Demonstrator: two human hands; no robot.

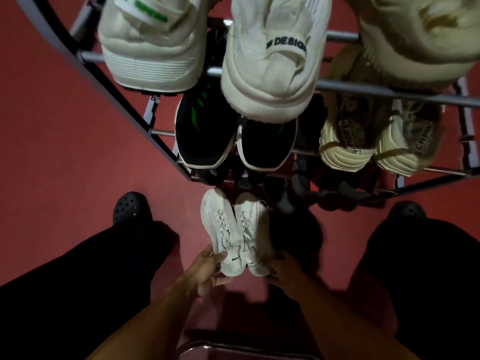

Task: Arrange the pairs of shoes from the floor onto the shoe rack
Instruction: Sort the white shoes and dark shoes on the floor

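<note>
Gripping the heel ends of a white pair of shoes (237, 232), both hands work together just below the shoe rack (389, 93). The left hand (207, 271) curls its fingers (219, 257) around the heel of the left-side shoe, thumb lying across the pull tab. The right hand (281, 268) cups the other heel from the far side; its fingers are mostly hidden behind the shoe, though they appear wrapped round it. The two shoes are pressed side by side, toes pointing toward the rack and reaching almost to its lowest tier.

Further up the rack, the middle tier carries a black pair with green stripes (233, 136) and, beside it to the right, a cream knitted pair (376, 144). The top tier holds large cream shoes (265, 58) whose heels overhang the front rail. Dark shoes crowd the bottom tier, dim and hard to tell apart. The person's black clogs (131, 207) stand either side of the held pair on the red floor (65, 152).

The main risk, as I judge it, lies in the crowding: every tier looks nearly full, so pushing this pair in could nudge a neighbour off its rails. Holding only by the heels, the toes may also sag and catch a rail, twisting one shoe loose.
</note>
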